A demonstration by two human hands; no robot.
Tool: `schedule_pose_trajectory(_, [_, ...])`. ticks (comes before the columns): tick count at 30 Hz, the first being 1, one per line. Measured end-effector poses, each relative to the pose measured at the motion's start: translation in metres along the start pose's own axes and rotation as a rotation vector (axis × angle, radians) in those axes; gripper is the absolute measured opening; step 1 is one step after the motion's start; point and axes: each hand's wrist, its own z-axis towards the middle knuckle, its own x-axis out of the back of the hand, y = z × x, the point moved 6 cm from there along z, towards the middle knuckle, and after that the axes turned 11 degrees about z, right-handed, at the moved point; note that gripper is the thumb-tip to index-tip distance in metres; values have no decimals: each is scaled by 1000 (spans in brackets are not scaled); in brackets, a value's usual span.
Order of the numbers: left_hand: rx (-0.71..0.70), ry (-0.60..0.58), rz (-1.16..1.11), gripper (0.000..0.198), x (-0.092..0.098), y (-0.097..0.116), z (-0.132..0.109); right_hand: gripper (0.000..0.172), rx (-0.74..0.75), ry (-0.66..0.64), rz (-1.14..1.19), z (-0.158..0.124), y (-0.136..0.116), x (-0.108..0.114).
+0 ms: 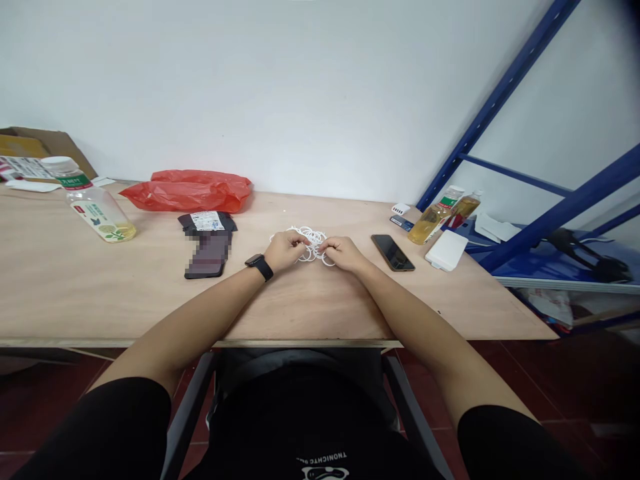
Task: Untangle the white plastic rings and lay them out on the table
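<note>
A tangle of thin white rings [314, 235] lies on the wooden table between my two hands. My left hand [287, 251], with a dark watch [260, 267] at its wrist, has thumb and fingers pinched together on white rings at the left side of the heap. From the right, my right hand [343, 253] pinches a white ring at the heap's near right edge, and a loop shows below its fingertips. Whether the rings are linked to one another is too small to tell.
Left of my hands lie a dark package [210, 250] with a label, a red plastic bag [193, 191] and a leaning bottle [103, 210]. To the right are a phone [393, 253], a white case [447, 250] and tea-coloured bottles [434, 217] beside a blue metal rack [500, 100].
</note>
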Motion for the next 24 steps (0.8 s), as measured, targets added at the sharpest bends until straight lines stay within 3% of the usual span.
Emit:
schedule_pose_trajectory(7, [-39, 2, 59, 29, -1, -3, 2, 39, 21, -45, -39, -3, 0, -6])
schedule_pose_trajectory(12, [-12, 77, 130, 33, 1, -15, 4, 40, 40, 57, -26, -3, -1, 0])
schedule_pose_trajectory(16, [59, 55, 155, 33, 2, -29, 7, 39, 86, 135, -42, 1, -2, 6])
schedule_pose_trajectory(19, [24, 21, 250, 36, 4, -29, 8, 43, 128, 152, -134, 3, -1, 9])
schedule_pose_trajectory(22, [-17, -16, 430, 52, 6, -25, 6, 63, 59, 87, -276, 4, 7, 7])
schedule_pose_trajectory(24, [-1, -102, 537, 78, 3, -26, 2, 85, -29, -8, -334, 2, 14, 3])
